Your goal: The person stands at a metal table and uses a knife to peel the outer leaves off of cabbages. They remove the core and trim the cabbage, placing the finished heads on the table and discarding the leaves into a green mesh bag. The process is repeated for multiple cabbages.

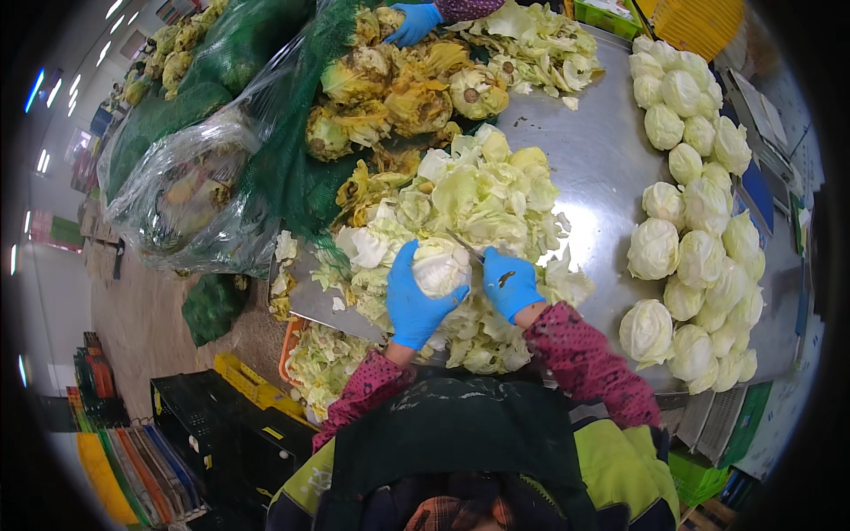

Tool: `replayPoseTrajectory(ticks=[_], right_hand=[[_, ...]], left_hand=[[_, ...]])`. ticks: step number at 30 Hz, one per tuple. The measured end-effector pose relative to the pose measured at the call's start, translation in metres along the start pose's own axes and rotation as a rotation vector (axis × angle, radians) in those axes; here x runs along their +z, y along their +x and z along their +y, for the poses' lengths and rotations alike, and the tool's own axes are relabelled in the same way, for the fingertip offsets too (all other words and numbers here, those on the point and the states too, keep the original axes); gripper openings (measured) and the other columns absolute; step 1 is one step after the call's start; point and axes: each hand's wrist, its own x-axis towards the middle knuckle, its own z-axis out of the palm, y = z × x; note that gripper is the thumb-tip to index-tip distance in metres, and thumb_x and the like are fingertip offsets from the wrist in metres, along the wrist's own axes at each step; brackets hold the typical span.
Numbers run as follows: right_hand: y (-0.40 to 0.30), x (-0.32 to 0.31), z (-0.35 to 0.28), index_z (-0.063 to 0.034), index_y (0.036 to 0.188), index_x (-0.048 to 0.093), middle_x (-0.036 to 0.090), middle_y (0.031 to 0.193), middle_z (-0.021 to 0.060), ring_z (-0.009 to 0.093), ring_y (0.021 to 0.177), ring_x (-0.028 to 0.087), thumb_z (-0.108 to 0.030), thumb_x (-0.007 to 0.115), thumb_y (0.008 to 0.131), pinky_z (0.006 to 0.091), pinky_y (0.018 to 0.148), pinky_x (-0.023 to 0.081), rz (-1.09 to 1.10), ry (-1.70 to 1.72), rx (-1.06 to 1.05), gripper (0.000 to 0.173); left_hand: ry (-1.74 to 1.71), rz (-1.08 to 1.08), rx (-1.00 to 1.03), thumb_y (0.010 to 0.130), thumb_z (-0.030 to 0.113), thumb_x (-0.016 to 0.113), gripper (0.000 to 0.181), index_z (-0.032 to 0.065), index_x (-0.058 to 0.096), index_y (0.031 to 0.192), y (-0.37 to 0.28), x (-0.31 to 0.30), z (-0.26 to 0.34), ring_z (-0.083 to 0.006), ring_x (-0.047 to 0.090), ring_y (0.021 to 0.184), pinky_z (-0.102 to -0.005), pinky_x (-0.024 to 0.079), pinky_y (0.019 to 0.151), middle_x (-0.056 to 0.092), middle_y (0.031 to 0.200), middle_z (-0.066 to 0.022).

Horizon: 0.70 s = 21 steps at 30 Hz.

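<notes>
My left hand, in a blue glove, holds a pale cabbage head between thumb and fingers. Just right of it, my right hand, also gloved in blue, grips a knife whose thin blade points up and left beside the head. Both hands are over a heap of loose pale green leaves on a steel table. Beyond the heap lie untrimmed heads with yellow and brown outer leaves, on green netting.
Trimmed heads line the table's right side. A co-worker's blue-gloved hand touches the untrimmed heads at the top. Net sacks in clear wrap stand at the left. Below the table's left edge are an orange container of leaves and black crates.
</notes>
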Motion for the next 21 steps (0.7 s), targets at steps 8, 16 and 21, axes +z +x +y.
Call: replayPoseTrajectory(ticks=[8, 16, 21], right_hand=[[-0.037, -0.016, -0.027, -0.0062, 0.095, 0.052, 0.064, 0.074, 0.0146, 0.033, 0.065, 0.067, -0.012, 0.055, 0.09, 0.0437, 0.054, 0.049, 0.072, 0.064, -0.071, 0.008], [-0.028, -0.015, -0.031, -0.0063, 0.094, 0.054, 0.066, 0.077, 0.0144, 0.033, 0.065, 0.067, -0.01, 0.056, 0.087, 0.0421, 0.056, 0.05, -0.007, -0.025, -0.098, 0.008], [-0.012, -0.004, -0.021, -0.0049, 0.095, 0.057, 0.067, 0.077, 0.0151, 0.035, 0.067, 0.068, -0.009, 0.056, 0.087, 0.0441, 0.058, 0.052, 0.109, -0.003, -0.152, 0.009]], left_hand=[[-0.242, -0.011, -0.117, 0.065, 0.035, 0.092, 0.103, -0.0025, 0.037, 0.144, 0.009, -0.008, -0.01, -0.0322, 0.053, 0.119, -0.0419, 0.044, 0.103, 0.051, 0.131, -0.02], [-0.12, 0.012, -0.095, 0.063, 0.038, 0.092, 0.105, -0.0007, 0.039, 0.144, 0.005, -0.006, -0.011, -0.0336, 0.052, 0.12, -0.0426, 0.043, 0.103, 0.05, 0.133, -0.0203], [-0.102, 0.03, -0.072, 0.062, 0.039, 0.092, 0.104, -0.0006, 0.04, 0.143, 0.004, -0.001, -0.01, -0.034, 0.053, 0.118, -0.0428, 0.044, 0.101, 0.051, 0.132, -0.0203]])
